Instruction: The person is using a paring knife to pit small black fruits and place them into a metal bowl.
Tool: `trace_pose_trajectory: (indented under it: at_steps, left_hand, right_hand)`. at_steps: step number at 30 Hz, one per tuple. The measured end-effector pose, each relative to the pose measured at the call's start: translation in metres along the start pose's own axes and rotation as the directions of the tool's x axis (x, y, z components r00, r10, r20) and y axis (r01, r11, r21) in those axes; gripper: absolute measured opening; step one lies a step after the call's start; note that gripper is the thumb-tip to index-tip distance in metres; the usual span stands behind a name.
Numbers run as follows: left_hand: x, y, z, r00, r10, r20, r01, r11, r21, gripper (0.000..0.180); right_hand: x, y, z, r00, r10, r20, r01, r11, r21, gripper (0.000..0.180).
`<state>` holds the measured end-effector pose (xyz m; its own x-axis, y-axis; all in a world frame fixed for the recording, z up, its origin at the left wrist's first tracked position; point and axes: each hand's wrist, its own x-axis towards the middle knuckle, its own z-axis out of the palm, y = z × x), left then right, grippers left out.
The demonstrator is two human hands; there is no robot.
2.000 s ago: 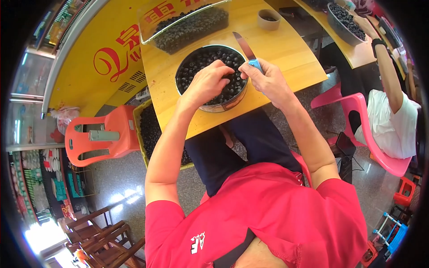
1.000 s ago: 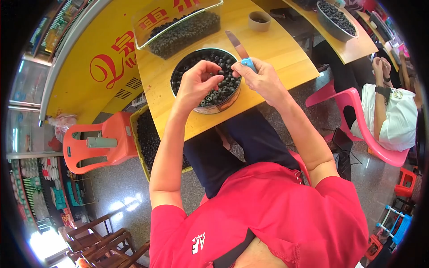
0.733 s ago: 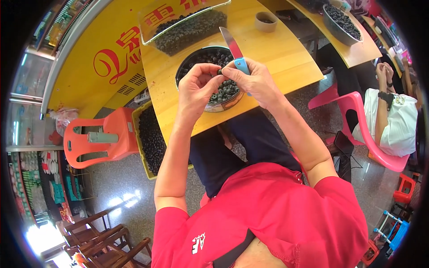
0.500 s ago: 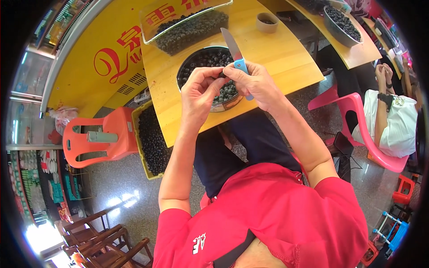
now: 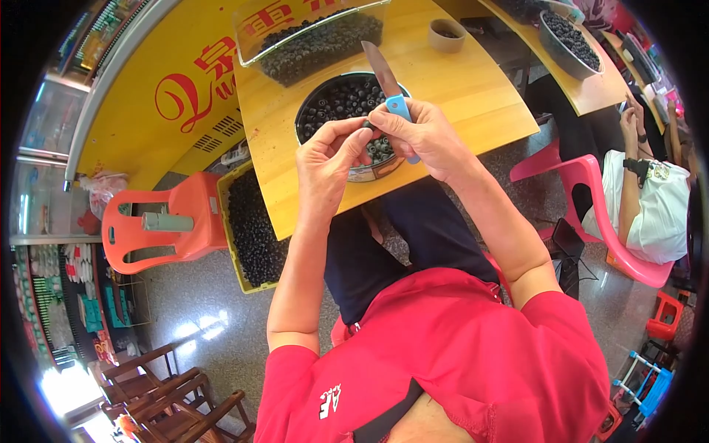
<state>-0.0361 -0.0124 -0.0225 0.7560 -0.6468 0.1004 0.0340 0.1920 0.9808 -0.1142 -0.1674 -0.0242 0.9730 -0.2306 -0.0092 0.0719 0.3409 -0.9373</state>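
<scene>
Over a round bowl (image 5: 367, 176) of dark snails (image 5: 341, 100), both my hands meet fingertip to fingertip. A knife (image 5: 382, 70) with a blue handle is gripped in my right hand (image 5: 432, 142), its blade pointing up and away from me. My left hand (image 5: 323, 164) is closed in a pinch against the right fingertips. Between them is a small dark piece, apparently a snail, mostly covered by the fingers. Just beyond the bowl, a clear rectangular tub (image 5: 247, 62) holds many more dark snails.
The wooden table (image 5: 484, 96) carries a small round cup (image 5: 447, 37) at its far right. A yellow crate (image 5: 260, 289) of dark snails stands left of my legs, beside an orange chair (image 5: 188, 240) with a green cylinder (image 5: 167, 222). Another person (image 5: 650, 199) sits at right near a pink chair (image 5: 591, 177).
My left fingers have shifted slightly around the small piece at the fingertips. The knife stays in my right hand, nearly still. The whole view has moved a little.
</scene>
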Motion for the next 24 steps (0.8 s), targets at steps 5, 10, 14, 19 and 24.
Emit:
trace_pose_trajectory:
  at_steps: [5,10,14,19,24]
  left_hand:
    - [0.0,-0.006,-0.004,0.998,0.045,-0.036,-0.044,0.999,0.021,0.016]
    - [0.0,-0.007,-0.004,0.994,0.089,-0.062,-0.09,0.996,-0.015,0.016]
    - [0.0,-0.008,-0.001,0.994,0.107,-0.022,-0.108,0.994,-0.019,0.015]
    - [0.001,-0.01,0.0,0.993,0.116,-0.02,-0.116,0.993,-0.018,0.014]
    - [0.0,-0.01,0.0,0.989,0.148,-0.021,-0.149,0.987,-0.055,0.014]
  right_hand:
    - [0.001,0.001,0.004,0.975,-0.215,-0.056,0.186,0.929,-0.319,0.024]
    - [-0.006,-0.005,0.003,0.736,-0.654,0.177,0.534,0.398,-0.746,0.018]
    - [-0.011,-0.005,0.003,0.785,-0.575,0.229,0.454,0.283,-0.845,0.014]
    - [-0.009,-0.001,0.001,0.778,-0.587,0.223,0.439,0.254,-0.862,0.014]
    - [-0.007,0.001,0.0,0.762,-0.604,0.234,0.426,0.196,-0.883,0.013]
